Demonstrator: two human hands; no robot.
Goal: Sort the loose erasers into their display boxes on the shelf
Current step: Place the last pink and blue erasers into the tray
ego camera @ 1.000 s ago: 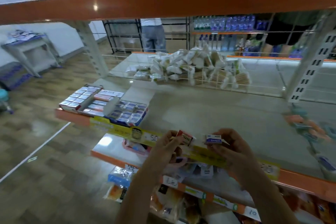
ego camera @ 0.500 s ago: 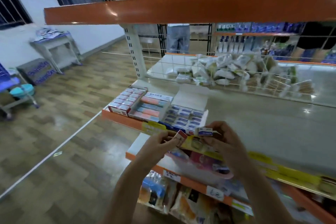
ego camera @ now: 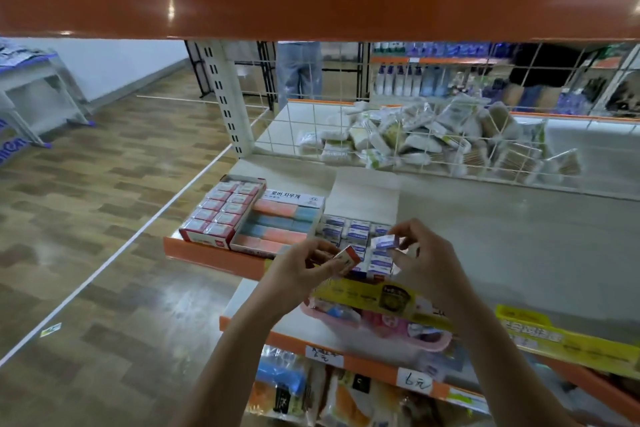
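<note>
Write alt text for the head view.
Two hands at a store shelf each pinch a loose eraser: the left hand a red one, the right hand a blue one, above the blue display box. Red and pastel boxes sit left.

middle display box lid [ego camera: 295, 198]: "로버 지우개" | lower shelf price tag [ego camera: 418, 382]: handwritten "6元"

Orange shelf edge [ego camera: 214, 255] carries red-and-white eraser box [ego camera: 221, 210], pink-and-blue eraser box [ego camera: 280, 222] and yellow price strip [ego camera: 367, 298].
</note>
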